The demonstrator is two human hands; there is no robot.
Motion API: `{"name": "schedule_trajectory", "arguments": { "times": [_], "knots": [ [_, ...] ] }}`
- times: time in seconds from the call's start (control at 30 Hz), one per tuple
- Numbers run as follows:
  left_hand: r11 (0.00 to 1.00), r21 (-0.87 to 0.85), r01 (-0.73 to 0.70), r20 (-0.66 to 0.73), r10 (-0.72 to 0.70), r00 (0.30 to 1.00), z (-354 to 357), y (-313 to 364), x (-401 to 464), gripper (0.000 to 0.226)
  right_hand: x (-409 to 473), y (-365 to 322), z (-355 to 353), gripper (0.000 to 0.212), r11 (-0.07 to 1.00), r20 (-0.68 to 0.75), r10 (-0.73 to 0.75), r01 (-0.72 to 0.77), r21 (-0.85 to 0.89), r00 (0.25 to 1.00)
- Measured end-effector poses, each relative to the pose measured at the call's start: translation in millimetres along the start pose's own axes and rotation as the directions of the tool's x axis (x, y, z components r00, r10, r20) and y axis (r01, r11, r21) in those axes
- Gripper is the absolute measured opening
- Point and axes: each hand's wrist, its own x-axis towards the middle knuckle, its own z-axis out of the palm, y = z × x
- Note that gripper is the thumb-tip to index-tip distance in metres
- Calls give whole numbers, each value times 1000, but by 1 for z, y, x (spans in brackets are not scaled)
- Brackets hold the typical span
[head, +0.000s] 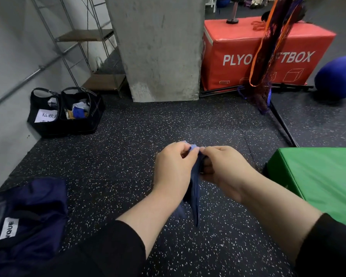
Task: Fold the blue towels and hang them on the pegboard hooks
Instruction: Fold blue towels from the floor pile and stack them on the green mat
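Observation:
A blue towel hangs in a narrow fold between my two hands, above the speckled black floor. My left hand pinches its top edge from the left. My right hand pinches the same top edge from the right, fingertips almost touching those of the left. The towel's lower end dangles between my forearms. No pegboard or hooks are in view.
A dark blue mesh bag lies at lower left. A black double bag with cloths stands by the wall. A concrete pillar, a red plyo box, hanging straps, a blue ball and a green box surround the floor.

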Motion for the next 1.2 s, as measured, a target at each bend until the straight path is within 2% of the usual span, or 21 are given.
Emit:
{"name": "schedule_trajectory", "arguments": {
  "times": [0.13,0.2,0.27,0.3,0.37,0.43,0.47,0.5,0.53,0.57,0.6,0.67,0.73,0.83,0.93,1.07,1.2],
  "knots": [
    [981,74,-178,91,171,981,2,3,-5,11,3,0,-7,37,989,47,12,-18,144,999],
    [973,96,-208,227,182,957,6,1,-8,18,3,0,-9,37,995,66,1,-8,98,998],
    [963,122,-241,332,189,924,6,1,-12,30,6,4,-14,28,1000,33,-8,8,4,999],
    [959,125,-254,325,202,924,3,1,-13,39,8,4,-16,22,998,2,-23,23,-51,1000],
    [947,160,-278,172,251,953,-8,0,-5,47,13,3,-22,16,968,-30,-95,85,-235,995],
    [935,200,-294,70,286,956,-24,-2,8,34,12,-5,-27,17,853,18,-189,173,-492,982],
    [934,197,-298,143,274,951,-32,-3,14,19,10,-10,-28,18,780,71,-214,215,-587,974],
    [927,239,-290,284,219,934,-38,-3,19,28,8,-15,-28,20,726,123,-225,250,-641,967],
    [906,311,-287,418,141,897,-41,-7,24,53,6,-18,-30,21,699,169,-223,278,-659,960],
    [877,382,-293,507,66,860,-40,-13,26,66,4,-20,-30,22,685,206,-219,300,-664,954],
    [849,437,-296,544,13,839,-39,-18,26,60,2,-21,-31,23,670,231,-210,312,-674,950],
    [845,466,-263,534,-32,845,-36,-24,25,31,1,-21,-36,25,633,241,-210,320,-705,947],
    [890,425,-162,481,-71,874,-39,-28,27,32,4,-20,-43,25,585,203,-222,297,-755,954],
    [896,414,-160,381,-11,924,-47,-22,29,24,7,-18,-49,19,483,132,-223,227,-845,966],
    [843,500,-199,321,33,946,-50,-12,29,23,8,-17,-46,20,469,88,-245,197,-861,966],
    [832,506,-228,269,99,958,-54,-10,32,25,9,-21,-37,22,435,62,-293,190,-880,954],
    [875,461,-149,283,14,959,-54,-13,30,27,6,-21,-30,23,429,55,-309,191,-883,949]
  ]
}}
